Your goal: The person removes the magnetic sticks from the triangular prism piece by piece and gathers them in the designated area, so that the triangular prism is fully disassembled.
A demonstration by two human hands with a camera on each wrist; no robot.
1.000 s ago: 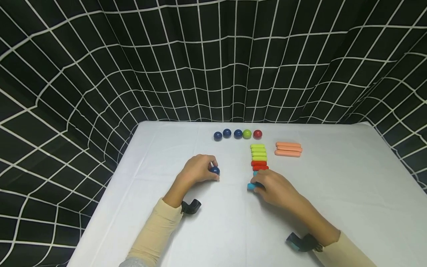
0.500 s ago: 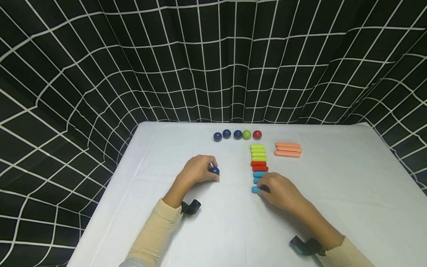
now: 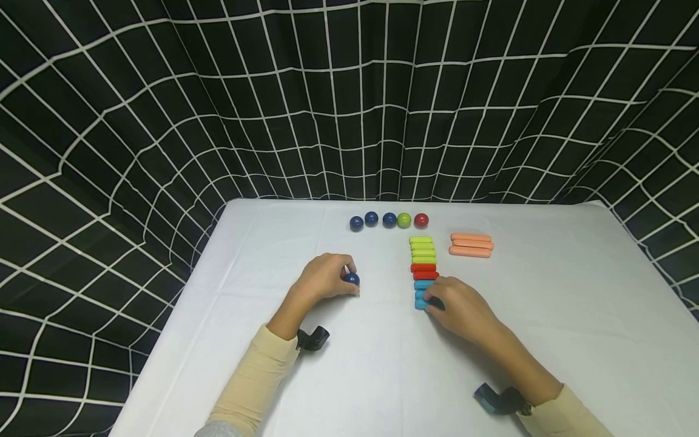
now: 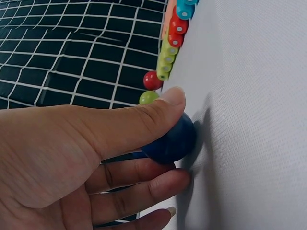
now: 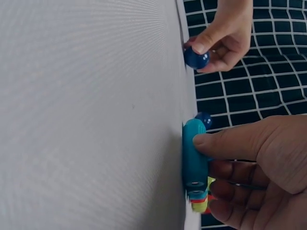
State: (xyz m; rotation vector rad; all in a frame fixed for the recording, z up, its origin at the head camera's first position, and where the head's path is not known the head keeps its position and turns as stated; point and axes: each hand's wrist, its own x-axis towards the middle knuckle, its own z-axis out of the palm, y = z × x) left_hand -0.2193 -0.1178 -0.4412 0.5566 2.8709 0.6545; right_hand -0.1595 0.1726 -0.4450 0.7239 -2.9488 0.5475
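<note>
My left hand pinches a dark blue ball between thumb and fingers, low over the white table. In the left wrist view the thumb lies across the top of this ball. To the right, my right hand holds a light blue stick at the near end of a column of short sticks. Its thumb presses on the side of that stick in the right wrist view. Farther up the column lie another light blue stick, red sticks and yellow-green sticks. My right fingers partly cover the nearest blue ones.
Along the back of the white table stands a row of balls: dark blue ones, a green ball and a red ball. Orange sticks lie right of the column. A black gridded curtain surrounds the table.
My right hand has first drawn back toward the near side with the light blue stick, then slid it up against the column's near end. My left hand stays still with the ball.
</note>
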